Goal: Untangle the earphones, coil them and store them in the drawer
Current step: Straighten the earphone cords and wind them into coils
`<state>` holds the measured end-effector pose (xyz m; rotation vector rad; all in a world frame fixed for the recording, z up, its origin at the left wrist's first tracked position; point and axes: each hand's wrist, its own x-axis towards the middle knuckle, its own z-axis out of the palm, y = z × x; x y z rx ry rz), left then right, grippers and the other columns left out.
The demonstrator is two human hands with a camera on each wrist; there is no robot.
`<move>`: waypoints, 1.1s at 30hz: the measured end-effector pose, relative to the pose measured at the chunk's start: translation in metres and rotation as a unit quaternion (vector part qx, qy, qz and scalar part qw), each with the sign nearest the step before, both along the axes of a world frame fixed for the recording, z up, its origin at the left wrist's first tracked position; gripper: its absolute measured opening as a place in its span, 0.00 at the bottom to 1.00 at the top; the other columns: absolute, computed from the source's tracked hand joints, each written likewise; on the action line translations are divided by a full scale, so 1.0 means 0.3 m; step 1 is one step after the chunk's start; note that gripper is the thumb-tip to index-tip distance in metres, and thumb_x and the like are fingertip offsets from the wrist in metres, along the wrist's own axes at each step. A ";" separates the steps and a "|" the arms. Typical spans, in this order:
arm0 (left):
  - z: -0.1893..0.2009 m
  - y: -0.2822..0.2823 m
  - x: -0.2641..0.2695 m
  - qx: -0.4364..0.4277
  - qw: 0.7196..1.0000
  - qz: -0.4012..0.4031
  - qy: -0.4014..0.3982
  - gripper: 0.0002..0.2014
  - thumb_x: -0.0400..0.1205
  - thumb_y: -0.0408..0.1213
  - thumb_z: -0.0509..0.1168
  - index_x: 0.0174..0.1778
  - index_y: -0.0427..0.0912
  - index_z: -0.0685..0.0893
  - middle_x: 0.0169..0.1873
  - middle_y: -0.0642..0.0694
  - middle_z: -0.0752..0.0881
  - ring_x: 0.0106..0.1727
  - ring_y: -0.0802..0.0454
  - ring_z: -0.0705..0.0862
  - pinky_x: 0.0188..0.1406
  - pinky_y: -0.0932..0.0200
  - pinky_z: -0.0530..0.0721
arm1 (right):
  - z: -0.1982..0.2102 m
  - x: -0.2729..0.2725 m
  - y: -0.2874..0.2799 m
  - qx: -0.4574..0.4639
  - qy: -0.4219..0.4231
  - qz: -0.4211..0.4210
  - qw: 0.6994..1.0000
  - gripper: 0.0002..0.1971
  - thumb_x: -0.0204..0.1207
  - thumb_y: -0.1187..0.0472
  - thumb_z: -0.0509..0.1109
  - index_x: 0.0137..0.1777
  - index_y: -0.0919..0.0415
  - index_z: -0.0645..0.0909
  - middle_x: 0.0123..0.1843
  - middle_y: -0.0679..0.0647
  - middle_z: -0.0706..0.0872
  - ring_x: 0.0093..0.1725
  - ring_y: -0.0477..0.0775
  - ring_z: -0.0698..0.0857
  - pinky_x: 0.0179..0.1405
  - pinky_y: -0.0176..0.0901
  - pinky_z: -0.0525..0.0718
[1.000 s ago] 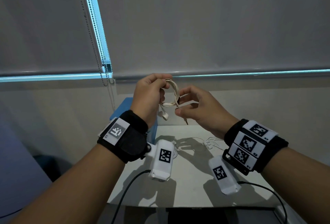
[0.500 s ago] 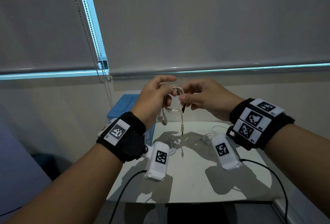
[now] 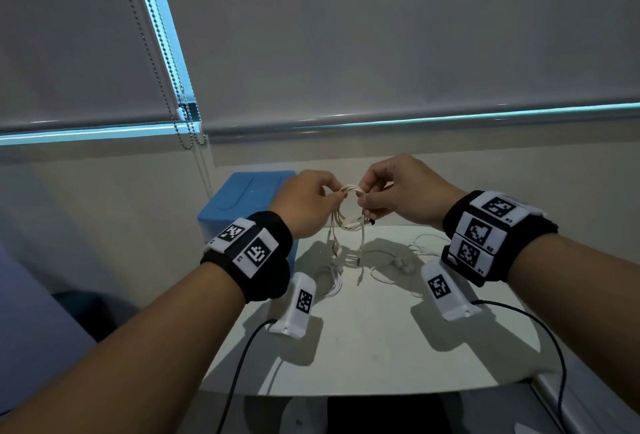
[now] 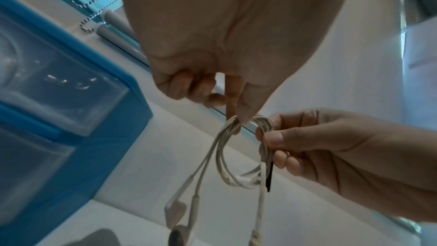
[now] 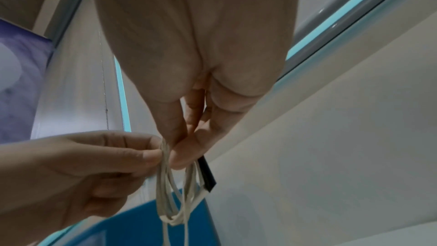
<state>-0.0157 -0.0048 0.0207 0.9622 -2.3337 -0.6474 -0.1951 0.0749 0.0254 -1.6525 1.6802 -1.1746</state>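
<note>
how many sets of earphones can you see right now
3, possibly more. One coiled set of earphones is pinched between the left hand and right hand. Two loose white sets lie on the table: one at, one at. Their cables overlap, so the count is uncertain.

My head camera looks forward and down over both forearms toward the table (image 3: 363, 347), blinds at 12 o'clock. Each wrist camera sits close under its palm, looking up along the fingers. All three share the coiled earphones (image 4: 236, 156) between the hands.
</note>
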 end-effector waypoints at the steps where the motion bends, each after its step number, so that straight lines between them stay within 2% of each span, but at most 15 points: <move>1: -0.007 -0.010 -0.007 0.016 1.000 0.004 -0.006 0.08 0.88 0.43 0.66 0.52 0.45 0.89 0.29 0.52 0.81 0.27 0.56 0.76 0.23 0.69 0.71 | -0.010 -0.003 -0.015 0.003 0.005 -0.005 1.000 0.03 0.76 0.70 0.79 0.46 0.69 0.88 0.35 0.61 0.92 0.39 0.61 0.94 0.49 0.53 0.93; 3: -0.022 -0.032 -0.021 0.052 0.999 0.008 -0.008 0.08 0.88 0.41 0.64 0.51 0.42 0.87 0.32 0.48 0.86 0.26 0.56 0.79 0.24 0.68 0.75 | -0.030 -0.010 -0.045 0.005 0.007 -0.013 1.000 0.03 0.76 0.71 0.79 0.46 0.69 0.88 0.35 0.61 0.92 0.38 0.60 0.94 0.49 0.52 0.94; 6: -0.045 -0.054 -0.039 0.123 0.992 0.018 0.027 0.08 0.89 0.35 0.61 0.52 0.38 0.86 0.41 0.39 0.92 0.31 0.51 0.87 0.33 0.57 0.86 | -0.061 -0.010 -0.089 0.002 0.015 -0.031 0.999 0.02 0.75 0.72 0.79 0.45 0.69 0.88 0.35 0.60 0.92 0.37 0.56 0.94 0.45 0.46 0.93; 10: -0.069 -0.080 -0.060 0.160 0.984 0.036 0.075 0.12 0.89 0.36 0.58 0.56 0.39 0.87 0.45 0.37 0.92 0.38 0.47 0.91 0.37 0.55 0.87 | -0.096 -0.015 -0.149 -0.028 0.049 -0.059 0.997 0.04 0.73 0.72 0.80 0.44 0.65 0.89 0.37 0.57 0.92 0.36 0.51 0.94 0.41 0.40 0.92; 13: -0.097 -0.102 -0.075 0.166 0.982 0.047 0.073 0.14 0.88 0.38 0.57 0.53 0.38 0.88 0.44 0.36 0.92 0.45 0.37 0.92 0.44 0.45 0.89 | -0.138 -0.029 -0.185 -0.046 0.090 -0.068 0.993 0.06 0.70 0.70 0.83 0.42 0.61 0.89 0.39 0.54 0.92 0.38 0.51 0.92 0.43 0.41 0.91; 16: -0.137 -0.112 -0.084 0.154 0.987 0.045 -0.013 0.14 0.85 0.35 0.58 0.51 0.34 0.89 0.46 0.35 0.90 0.51 0.34 0.90 0.52 0.42 0.88 | -0.194 -0.041 -0.197 -0.018 0.140 -0.055 0.988 0.07 0.68 0.68 0.84 0.40 0.58 0.90 0.40 0.49 0.92 0.39 0.46 0.89 0.44 0.43 0.88; 19: -0.187 -0.113 -0.088 0.124 0.981 0.033 -0.145 0.13 0.84 0.34 0.58 0.51 0.35 0.89 0.48 0.37 0.90 0.53 0.38 0.87 0.47 0.51 0.83 | -0.242 -0.041 -0.185 0.025 0.180 -0.031 0.983 0.07 0.68 0.68 0.82 0.41 0.57 0.91 0.43 0.48 0.92 0.40 0.44 0.88 0.50 0.44 0.88; 21: -0.216 -0.120 -0.089 0.102 0.974 0.036 -0.199 0.13 0.84 0.36 0.59 0.49 0.38 0.89 0.47 0.39 0.90 0.51 0.39 0.88 0.47 0.52 0.84 | -0.261 -0.036 -0.170 0.047 0.195 -0.017 0.979 0.07 0.69 0.68 0.81 0.42 0.55 0.91 0.45 0.47 0.92 0.42 0.46 0.90 0.50 0.42 0.87; 25: -0.244 -0.116 -0.102 0.067 0.961 0.033 -0.268 0.14 0.84 0.36 0.60 0.58 0.43 0.90 0.53 0.41 0.90 0.53 0.41 0.88 0.53 0.49 0.88 | -0.273 -0.034 -0.153 0.066 0.218 0.003 0.974 0.08 0.69 0.68 0.79 0.45 0.55 0.92 0.49 0.50 0.89 0.44 0.48 0.90 0.51 0.44 0.88; 29: -0.257 -0.105 -0.109 0.045 0.951 0.034 -0.305 0.16 0.85 0.38 0.60 0.68 0.45 0.81 0.63 0.43 0.84 0.61 0.41 0.84 0.62 0.46 0.85 | -0.280 -0.040 -0.159 0.068 0.238 -0.003 0.969 0.08 0.70 0.68 0.78 0.46 0.55 0.92 0.53 0.52 0.87 0.46 0.50 0.86 0.53 0.46 0.86; 31: -0.261 -0.107 -0.111 0.046 0.946 0.040 -0.319 0.13 0.84 0.38 0.59 0.63 0.43 0.81 0.62 0.42 0.84 0.60 0.40 0.84 0.61 0.46 0.85 | -0.290 -0.043 -0.168 0.088 0.250 -0.002 0.964 0.08 0.71 0.67 0.79 0.46 0.54 0.92 0.54 0.52 0.87 0.46 0.49 0.85 0.53 0.43 0.85; 33: -0.261 -0.113 -0.115 0.052 0.941 0.046 -0.330 0.08 0.84 0.36 0.57 0.53 0.40 0.80 0.58 0.40 0.84 0.56 0.40 0.84 0.55 0.49 0.84 | -0.299 -0.044 -0.180 0.110 0.257 -0.006 0.960 0.08 0.72 0.66 0.79 0.48 0.53 0.92 0.55 0.53 0.88 0.47 0.50 0.87 0.53 0.43 0.86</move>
